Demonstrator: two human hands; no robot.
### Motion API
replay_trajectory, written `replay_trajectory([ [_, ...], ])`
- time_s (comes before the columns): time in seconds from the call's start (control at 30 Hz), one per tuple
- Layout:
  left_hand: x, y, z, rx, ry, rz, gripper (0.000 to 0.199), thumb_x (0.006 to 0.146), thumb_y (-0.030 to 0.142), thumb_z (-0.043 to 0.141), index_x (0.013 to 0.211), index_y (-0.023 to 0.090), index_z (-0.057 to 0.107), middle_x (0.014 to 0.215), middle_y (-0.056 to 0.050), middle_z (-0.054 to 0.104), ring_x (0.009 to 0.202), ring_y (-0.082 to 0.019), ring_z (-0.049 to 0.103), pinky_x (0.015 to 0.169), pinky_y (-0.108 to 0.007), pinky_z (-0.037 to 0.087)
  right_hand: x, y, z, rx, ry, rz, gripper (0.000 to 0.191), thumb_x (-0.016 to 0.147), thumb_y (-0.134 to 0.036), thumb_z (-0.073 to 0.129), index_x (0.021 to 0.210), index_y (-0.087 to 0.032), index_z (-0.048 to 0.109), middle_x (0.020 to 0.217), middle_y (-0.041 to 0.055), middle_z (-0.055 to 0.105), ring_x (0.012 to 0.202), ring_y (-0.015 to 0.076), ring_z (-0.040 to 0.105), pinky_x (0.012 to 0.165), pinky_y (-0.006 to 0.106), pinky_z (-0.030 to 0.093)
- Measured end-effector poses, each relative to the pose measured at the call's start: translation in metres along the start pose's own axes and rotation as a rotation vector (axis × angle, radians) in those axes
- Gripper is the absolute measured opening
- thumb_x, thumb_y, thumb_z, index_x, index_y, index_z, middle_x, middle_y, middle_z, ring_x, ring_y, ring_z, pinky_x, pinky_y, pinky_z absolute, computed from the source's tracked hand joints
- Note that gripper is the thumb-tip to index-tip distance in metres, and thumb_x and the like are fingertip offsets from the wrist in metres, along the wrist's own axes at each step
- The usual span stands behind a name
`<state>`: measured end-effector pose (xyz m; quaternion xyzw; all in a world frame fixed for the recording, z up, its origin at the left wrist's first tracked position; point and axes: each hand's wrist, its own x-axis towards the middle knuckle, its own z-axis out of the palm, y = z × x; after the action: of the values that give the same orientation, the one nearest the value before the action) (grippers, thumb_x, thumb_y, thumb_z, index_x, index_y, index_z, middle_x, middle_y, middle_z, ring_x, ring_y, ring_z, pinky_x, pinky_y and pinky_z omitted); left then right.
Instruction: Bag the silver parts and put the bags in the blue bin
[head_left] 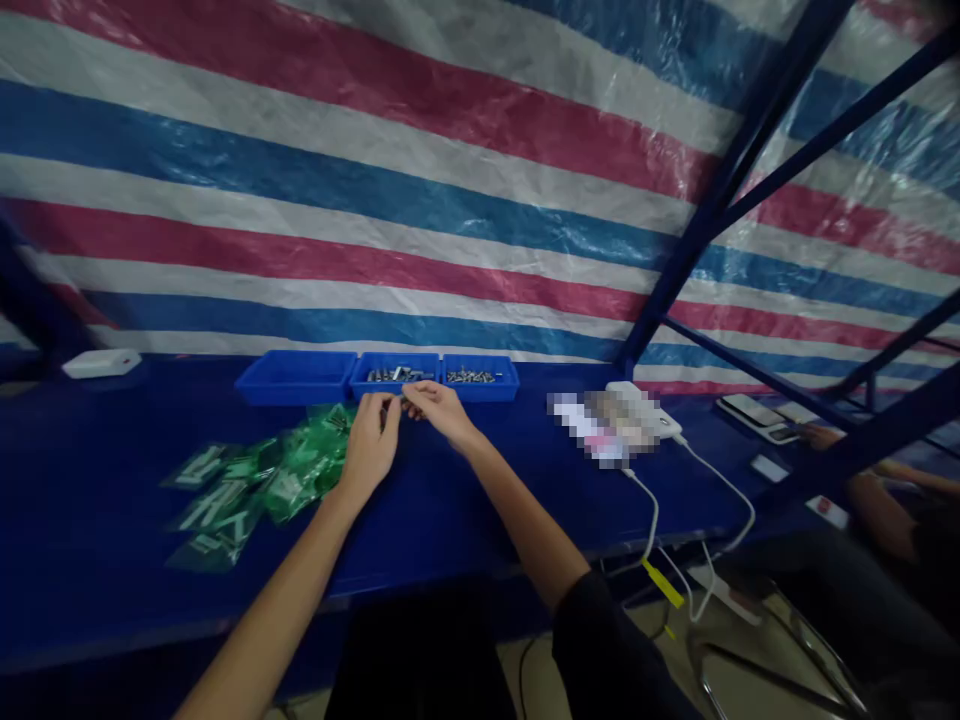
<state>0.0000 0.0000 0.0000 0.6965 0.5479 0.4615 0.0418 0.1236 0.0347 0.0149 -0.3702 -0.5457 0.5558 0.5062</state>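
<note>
My left hand (pixel 373 437) and my right hand (pixel 439 408) meet just in front of the middle blue tray (pixel 360 388). The fingers of both are closed, pinched together at the tips around something too small and dark to make out. Inside that tray lie small metal parts (pixel 405 373). Close by on the right, another blue tray (pixel 516 385) holds many tiny metal pieces (pixel 470 377). Beside my left hand is a heap of green plastic bags (pixel 304 465), and clear bags (pixel 217 510) with pale strips inside lie at its left side.
A third blue tray (pixel 259 388) stands left of the others. A white box (pixel 101 363) sits at the far left. Rightward are a white device (pixel 660 420) with cables (pixel 656 510) and a blurred-out item. Blue frame bars (pixel 705 225) rise there. Another person's arm (pixel 881 500) reaches in at right.
</note>
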Motion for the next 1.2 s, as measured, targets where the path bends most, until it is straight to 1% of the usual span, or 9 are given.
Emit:
replay_trajectory([
  [0.2, -0.011, 0.0, 0.01, 0.409, -0.195, 0.078, 0.024, 0.083, 0.029, 0.04, 0.097, 0.016, 0.055, 0.093, -0.011, 0.056, 0.092, -0.028, 0.052, 0.078, -0.042, 0.044, 0.012, -0.003, -0.011, -0.035, 0.246, -0.004, 0.023, 0.066, -0.041, 0.068, 0.068, -0.018, 0.065, 0.056, -0.0024, 0.061, 0.052, 0.01, 0.054, 0.056, 0.025, 0.046],
  [0.3, -0.018, 0.008, 0.015, 0.579, -0.197, 0.091, 0.03, 0.08, 0.023, 0.041, 0.105, 0.012, 0.054, 0.1, -0.017, 0.053, 0.095, -0.032, 0.05, 0.076, -0.043, 0.044, 0.014, -0.005, -0.014, -0.078, 0.322, -0.045, 0.026, 0.065, -0.042, 0.068, 0.069, -0.017, 0.067, 0.057, -0.0002, 0.062, 0.056, 0.0137, 0.059, 0.058, 0.028, 0.048],
  [0.4, -0.021, 0.017, 0.015, 0.647, -0.204, 0.054, 0.033, 0.08, 0.019, 0.04, 0.107, 0.007, 0.054, 0.103, -0.021, 0.051, 0.095, -0.033, 0.05, 0.076, -0.044, 0.044, 0.012, -0.009, -0.011, -0.031, 0.234, -0.103, 0.034, 0.066, -0.042, 0.067, 0.09, -0.017, 0.068, 0.072, 0.0025, 0.068, 0.07, 0.0173, 0.064, 0.063, 0.03, 0.051],
  [0.5, -0.021, 0.021, 0.013, 0.649, -0.28, 0.033, 0.031, 0.081, 0.015, 0.036, 0.101, 0.006, 0.058, 0.104, -0.022, 0.052, 0.096, -0.034, 0.051, 0.078, -0.044, 0.043, 0.007, -0.013, -0.009, 0.011, 0.082, -0.152, 0.051, 0.069, -0.038, 0.067, 0.116, -0.023, 0.057, 0.095, 0.0029, 0.069, 0.087, 0.0186, 0.064, 0.07, 0.031, 0.053],
  [0.63, -0.023, 0.022, 0.011, 0.556, -0.379, 0.049, 0.035, 0.078, 0.004, 0.035, 0.104, 0.009, 0.058, 0.108, -0.019, 0.053, 0.097, -0.029, 0.052, 0.084, -0.043, 0.042, 0.001, -0.013, -0.015, -0.184, 0.026, -0.206, 0.025, 0.072, -0.033, 0.063, 0.093, -0.02, 0.067, 0.085, 0.003, 0.071, 0.083, 0.0187, 0.066, 0.075, 0.034, 0.053],
  [0.73, -0.019, 0.023, 0.008, 0.483, -0.452, 0.039, 0.041, 0.076, 0.0, 0.036, 0.11, 0.01, 0.056, 0.111, -0.018, 0.053, 0.102, -0.027, 0.052, 0.086, -0.039, 0.043, -0.002, -0.008, -0.023, -0.406, -0.01, -0.203, 0.019, 0.072, -0.028, 0.063, 0.086, -0.017, 0.069, 0.08, 0.0041, 0.071, 0.074, 0.0172, 0.066, 0.073, 0.032, 0.052],
  [0.93, 0.012, 0.02, -0.022, 0.4, -0.732, 0.071, 0.026, 0.081, 0.007, 0.04, 0.092, 0.015, 0.063, 0.099, -0.01, 0.061, 0.092, -0.021, 0.058, 0.078, -0.031, 0.044, -0.011, 0.008, -0.029, -0.89, -0.236, -0.102, 0.038, 0.068, -0.025, 0.066, 0.106, -0.02, 0.064, 0.103, 0.006, 0.065, 0.068, 0.0129, 0.061, 0.066, 0.028, 0.05],
  [1.07, 0.025, 0.008, -0.04, 0.482, -0.711, 0.229, 0.024, 0.083, 0.012, 0.04, 0.093, 0.015, 0.062, 0.103, -0.01, 0.061, 0.099, -0.024, 0.054, 0.085, -0.037, 0.038, -0.016, 0.014, -0.026, -1.028, -0.292, -0.091, 0.052, 0.063, -0.041, 0.073, 0.11, -0.021, 0.062, 0.102, 0.0072, 0.06, 0.071, 0.0141, 0.058, 0.064, 0.028, 0.047],
  [1.2, 0.021, -0.006, -0.043, 0.502, -0.747, 0.29, 0.022, 0.083, 0.015, 0.045, 0.099, 0.016, 0.059, 0.109, -0.01, 0.059, 0.103, -0.024, 0.051, 0.087, -0.038, 0.034, -0.019, 0.013, -0.019, -1.115, -0.249, -0.122, 0.046, 0.065, -0.045, 0.07, 0.105, -0.024, 0.064, 0.095, 0.0046, 0.062, 0.076, 0.0157, 0.058, 0.066, 0.028, 0.044],
])
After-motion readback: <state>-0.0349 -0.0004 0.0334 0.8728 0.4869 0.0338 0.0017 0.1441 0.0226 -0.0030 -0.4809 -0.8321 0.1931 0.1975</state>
